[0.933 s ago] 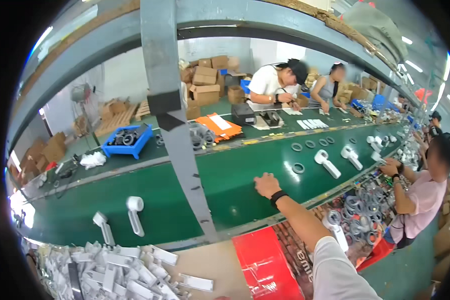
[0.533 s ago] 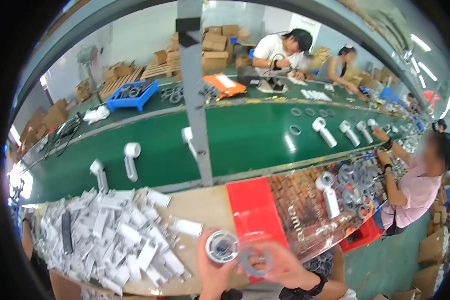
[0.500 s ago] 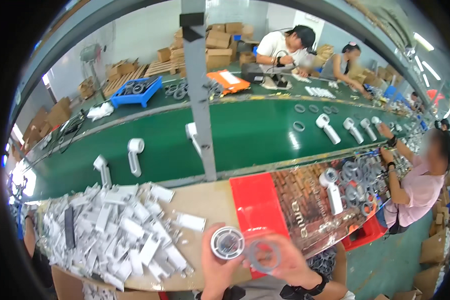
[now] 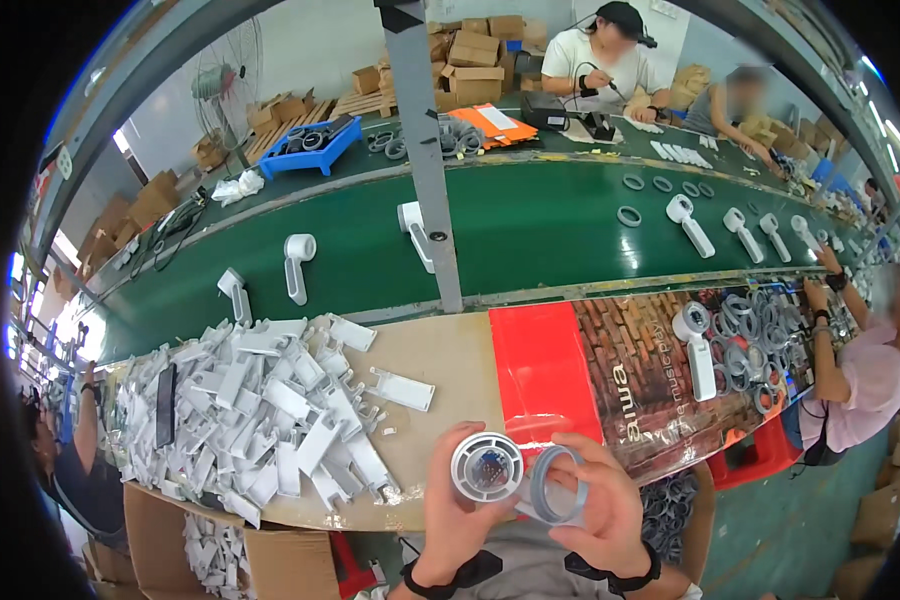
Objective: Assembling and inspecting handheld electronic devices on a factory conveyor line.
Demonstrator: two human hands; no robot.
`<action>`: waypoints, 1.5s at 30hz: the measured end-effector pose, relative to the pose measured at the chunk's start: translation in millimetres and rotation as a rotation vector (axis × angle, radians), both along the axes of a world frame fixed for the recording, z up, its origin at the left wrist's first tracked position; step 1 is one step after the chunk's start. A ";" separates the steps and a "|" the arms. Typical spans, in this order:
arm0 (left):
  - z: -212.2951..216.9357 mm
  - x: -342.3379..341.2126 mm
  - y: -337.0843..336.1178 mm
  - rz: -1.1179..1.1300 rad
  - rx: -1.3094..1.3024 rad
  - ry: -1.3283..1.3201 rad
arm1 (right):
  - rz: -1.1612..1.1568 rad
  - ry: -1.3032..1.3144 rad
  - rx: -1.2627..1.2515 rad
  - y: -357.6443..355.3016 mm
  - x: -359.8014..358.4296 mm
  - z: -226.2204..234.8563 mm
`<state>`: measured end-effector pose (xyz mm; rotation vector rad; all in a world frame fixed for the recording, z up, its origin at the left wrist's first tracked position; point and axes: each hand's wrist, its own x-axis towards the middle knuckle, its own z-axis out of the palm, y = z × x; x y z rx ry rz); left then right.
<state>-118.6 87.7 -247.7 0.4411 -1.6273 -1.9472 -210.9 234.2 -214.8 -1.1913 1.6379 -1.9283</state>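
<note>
My left hand (image 4: 452,520) is wrapped around a white round fan head (image 4: 487,448), its spoked open face turned up and a dark part visible inside. Just to the right, my right hand (image 4: 608,505) grips a grey plastic ring (image 4: 538,490) between thumb and fingers. The ring is tilted on edge beside the fan head; whether they touch I cannot tell. Both hands are over the near edge of the bench. A similar white handheld fan body (image 4: 698,350) lies on the printed board (image 4: 620,375) to the right, near a pile of grey rings (image 4: 745,340).
White plastic pieces (image 4: 260,400) are heaped at left. Behind the bench runs a green conveyor (image 4: 530,240) carrying fan bodies and rings, with a metal post (image 4: 437,170) before it. Cardboard boxes (image 4: 170,555) stand below. A co-worker (image 4: 855,385) sits at right; others work across.
The whole view has shifted. My right hand has turned the grey ring more on edge, with its fingers more upright. The fan head remains in my left hand.
</note>
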 end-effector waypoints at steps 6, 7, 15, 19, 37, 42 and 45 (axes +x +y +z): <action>1.8 -2.7 3.4 0.006 0.048 0.068 | -0.180 0.094 0.081 -3.0 0.8 8.5; 1.4 -2.8 4.1 0.005 0.058 0.056 | -0.183 0.088 0.084 -2.6 -0.5 9.9; -3.7 -6.0 4.9 -0.018 0.057 -0.009 | -0.175 0.125 0.127 -3.1 -1.3 10.3; -4.8 -8.6 4.7 -0.017 0.061 0.006 | -0.181 0.125 0.149 -2.2 -1.9 6.4; 3.7 -4.6 9.3 0.089 -0.267 -0.001 | -0.139 0.130 0.105 -4.6 2.7 9.8; 15.4 -4.3 23.0 0.366 -1.081 -0.102 | -0.083 0.558 0.354 -11.3 0.5 30.9; 21.8 -4.9 19.4 0.317 -1.096 -0.102 | -0.088 0.619 0.409 -8.0 -0.4 34.8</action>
